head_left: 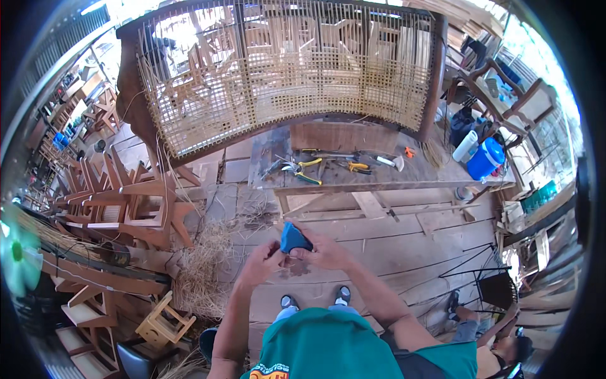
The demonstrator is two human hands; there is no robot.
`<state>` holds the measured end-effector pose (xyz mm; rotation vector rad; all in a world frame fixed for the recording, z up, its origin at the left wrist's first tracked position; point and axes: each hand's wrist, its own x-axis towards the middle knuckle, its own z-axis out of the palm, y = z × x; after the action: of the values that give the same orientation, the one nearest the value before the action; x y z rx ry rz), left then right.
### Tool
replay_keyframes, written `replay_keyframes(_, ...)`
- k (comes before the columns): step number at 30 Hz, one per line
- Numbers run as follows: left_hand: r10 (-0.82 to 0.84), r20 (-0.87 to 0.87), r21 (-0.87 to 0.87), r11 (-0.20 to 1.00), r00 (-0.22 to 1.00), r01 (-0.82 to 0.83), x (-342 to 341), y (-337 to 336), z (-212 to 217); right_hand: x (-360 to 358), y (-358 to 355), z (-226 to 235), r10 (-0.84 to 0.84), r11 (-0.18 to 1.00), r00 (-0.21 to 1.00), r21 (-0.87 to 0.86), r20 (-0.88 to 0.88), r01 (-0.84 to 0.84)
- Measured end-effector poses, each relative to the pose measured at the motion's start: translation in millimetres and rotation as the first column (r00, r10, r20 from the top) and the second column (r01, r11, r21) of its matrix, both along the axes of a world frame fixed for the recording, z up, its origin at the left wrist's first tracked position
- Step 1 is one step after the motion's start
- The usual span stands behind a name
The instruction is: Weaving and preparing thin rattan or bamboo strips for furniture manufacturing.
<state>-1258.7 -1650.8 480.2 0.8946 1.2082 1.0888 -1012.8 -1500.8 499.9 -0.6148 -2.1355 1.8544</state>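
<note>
Both hands are together in front of my body, above the plank floor. My right hand (325, 252) grips a small blue object (293, 238), its thumb lying across the lower edge. It looks soft and folded, perhaps cloth or a pouch; its exact kind I cannot make out. At its left side, my left hand (264, 259) is closed with fingertips pinched against the lower left corner. Beyond the hands, a low wooden bench (410, 180) carries yellow-handled pliers (306, 165), more pliers (358, 167) and a white-handled tool (388, 162).
Behind the bench leans a large wooden frame with woven cane (284, 91). Stacked wooden chair frames (136, 202) crowd the left, beside cane scraps (205, 265) on the floor. A blue water jug (486, 159) stands at the bench's right end. Another person (505, 347) is low at right.
</note>
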Motion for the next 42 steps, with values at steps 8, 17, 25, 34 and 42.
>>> replay_keyframes(8, 0.415, -0.086, 0.063, 0.91, 0.906, -0.411, 138, -14, 37, 89, -21, -10, 0.048, 0.94, 0.937, 0.301, 0.345, -0.159)
replay_keyframes(17, 0.675, -0.166, 0.211, 0.737, 0.719, -0.642, 219, -24, 5, 146, 16, -60, -0.141, 0.259, 0.948, 0.913, -0.286, 0.315)
replay_keyframes(25, 0.891, 0.243, 0.182, 0.345, 0.382, -0.921, -5, -274, 33, 436, 252, -312, -0.398, 0.588, 0.81, 0.797, 0.43, -0.134)
replay_keyframes(34, 0.254, -0.952, 0.147, 0.866, 0.168, -0.478, 78, -162, -201, 337, 147, -344, -0.074, 0.659, 0.897, 0.696, 0.435, -0.283)
replay_keyframes(42, 0.062, -0.462, -0.08, 0.991, 0.885, -0.111, 272, 60, -193, 262, 82, -200, -0.224, 0.641, 0.963, 0.767, 0.148, 0.031)
